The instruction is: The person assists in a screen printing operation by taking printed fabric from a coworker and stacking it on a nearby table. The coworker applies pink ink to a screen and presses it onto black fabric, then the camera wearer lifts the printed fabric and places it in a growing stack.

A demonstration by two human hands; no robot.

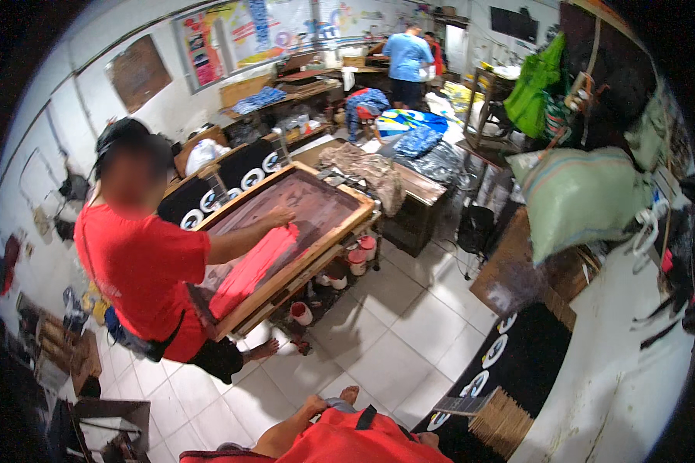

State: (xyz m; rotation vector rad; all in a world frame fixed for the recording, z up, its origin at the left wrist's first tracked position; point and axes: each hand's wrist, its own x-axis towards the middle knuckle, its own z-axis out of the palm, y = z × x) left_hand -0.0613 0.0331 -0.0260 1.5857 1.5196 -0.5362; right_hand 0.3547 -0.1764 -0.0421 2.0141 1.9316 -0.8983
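My left hand (314, 404) rests low in front of me, by the grey cloth at my leg and my red shirt (355, 441). Its fingers are too small and blurred to read. Only a bit of my right hand (428, 440) shows past the shirt's right side; its fingers are hidden. Nearest to it is a stack of brown boards (502, 423) on a long black cloth (471, 386) printed with round white designs. Ahead on the left, a co-worker in red leans over a wood-framed printing screen (316, 197), one hand above a band of red ink (259, 270).
Ink-stained tubs (301, 312) stand beneath the screen's edge. A stuffed pale green sack (583, 197) and a brown board (510, 270) are at right. Farther back are a cloth-covered table (421, 185), blue garments (417, 143) and a person in blue (408, 62). White tiles (409, 324) cover the floor.
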